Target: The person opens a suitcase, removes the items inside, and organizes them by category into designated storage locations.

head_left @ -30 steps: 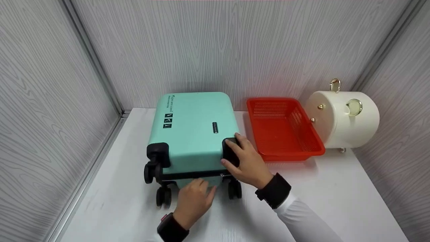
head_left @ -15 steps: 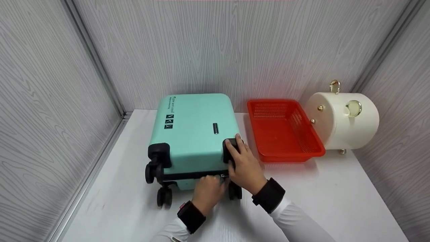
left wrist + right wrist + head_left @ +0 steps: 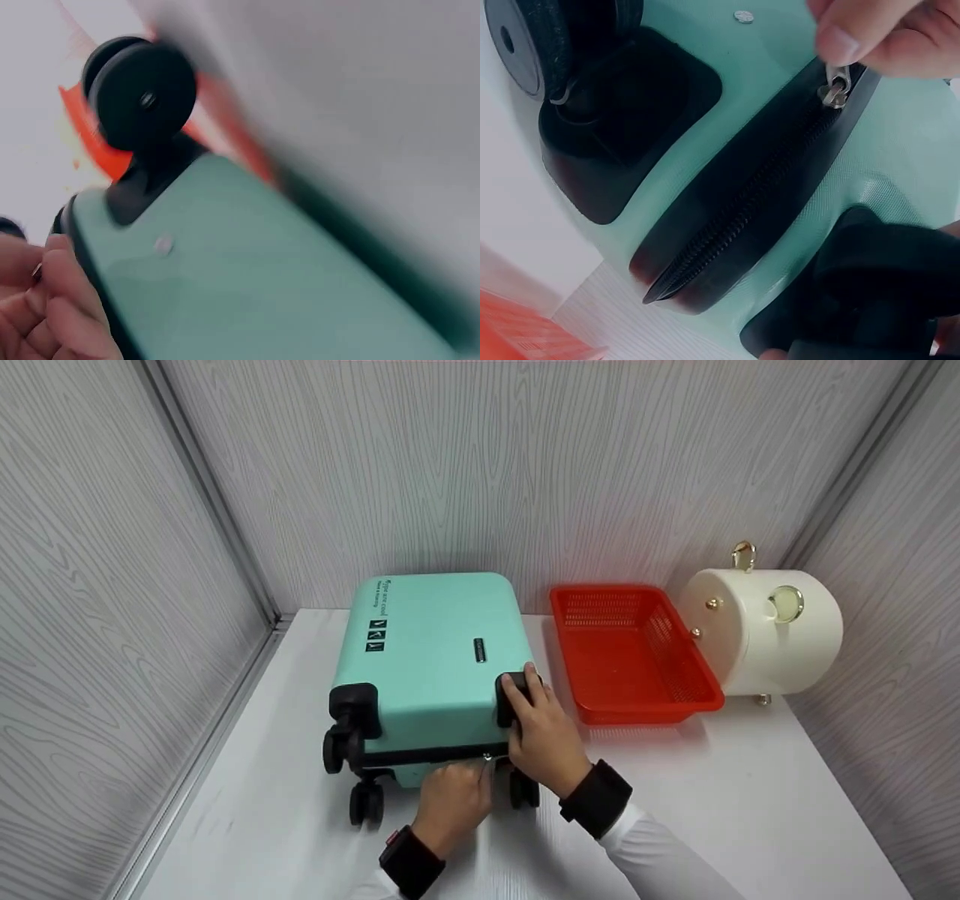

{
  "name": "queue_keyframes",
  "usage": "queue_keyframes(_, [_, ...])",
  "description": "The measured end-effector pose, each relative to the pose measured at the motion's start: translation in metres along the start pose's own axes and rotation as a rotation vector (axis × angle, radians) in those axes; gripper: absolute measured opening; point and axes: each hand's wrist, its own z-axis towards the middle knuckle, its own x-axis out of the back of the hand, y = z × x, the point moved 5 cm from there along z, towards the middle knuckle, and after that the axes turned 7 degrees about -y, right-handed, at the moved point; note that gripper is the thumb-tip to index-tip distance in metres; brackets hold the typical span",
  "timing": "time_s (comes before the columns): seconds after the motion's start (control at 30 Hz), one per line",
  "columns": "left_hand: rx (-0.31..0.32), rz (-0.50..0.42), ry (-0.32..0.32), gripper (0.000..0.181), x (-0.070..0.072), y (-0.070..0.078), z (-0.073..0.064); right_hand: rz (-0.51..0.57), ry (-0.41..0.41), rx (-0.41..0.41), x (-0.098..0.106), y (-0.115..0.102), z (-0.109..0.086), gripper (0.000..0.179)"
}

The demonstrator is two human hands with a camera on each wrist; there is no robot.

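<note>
A mint-green hard-shell suitcase point(image 3: 435, 615) lies flat, its wheeled end toward me. My left hand point(image 3: 454, 802) is at this near end, pinching a metal zipper pull point(image 3: 835, 84) between thumb and finger. In the right wrist view, the zipper teeth point(image 3: 727, 221) run along a black band, with a gap at the lower end. My right hand point(image 3: 549, 739) rests on the black corner guard point(image 3: 504, 709) at the near right, two fingers stretched over its top. Only a few fingertips of it show in the right wrist view. The left wrist view shows my curled fingers point(image 3: 71, 300) beside the seam.
A red plastic basket point(image 3: 615, 716) stands right of the suitcase. Beyond it, a cream cylindrical case point(image 3: 787, 652) with gold-coloured fittings lies on the white table point(image 3: 750, 795). Black caster wheels point(image 3: 366, 802) stick out toward me. Wood-grain panels point(image 3: 480, 465) enclose the table.
My left hand has moved right and up to the zipper pull and now pinches it. The slider has shifted slightly left. My right hand has stayed on the corner, its thumb drawn in.
</note>
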Motion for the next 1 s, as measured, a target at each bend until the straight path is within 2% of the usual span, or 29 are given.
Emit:
queue_keyframes(0.13, [0.055,-0.015,-0.004,0.057,0.012,-0.018,-0.012,-0.001,-0.007,-0.011,0.001,-0.001,0.000,0.064])
queue_keyframes(0.23, [0.096,-0.006,0.023,0.055,0.023,-0.036,-0.025,0.002,-0.018,-0.016,0.001,0.000,0.001,0.064])
queue_keyframes(0.3, [0.115,0.009,0.066,0.053,0.032,-0.049,-0.033,0.010,-0.028,-0.022,0.000,0.000,0.001,0.064])
queue_keyframes(0.5, [0.145,0.045,0.248,0.048,0.055,-0.088,-0.060,0.028,-0.034,-0.033,0.001,0.002,0.002,0.064])
queue_keyframes(0.63, [0.175,0.041,0.306,0.040,0.063,-0.110,-0.071,0.028,-0.016,-0.029,0.003,0.003,0.002,0.065])
queue_keyframes(0.77, [0.239,-0.011,0.269,0.032,0.074,-0.125,-0.072,0.029,-0.013,-0.024,0.003,0.002,0.002,0.065])
queue_keyframes(0.93, [0.308,-0.068,0.154,0.037,0.089,-0.138,-0.069,0.026,-0.019,-0.025,0.003,0.001,0.001,0.065])
queue_keyframes(1.0, [0.341,-0.066,0.121,0.032,0.093,-0.146,-0.069,0.026,-0.018,-0.027,0.002,0.001,0.000,0.066])
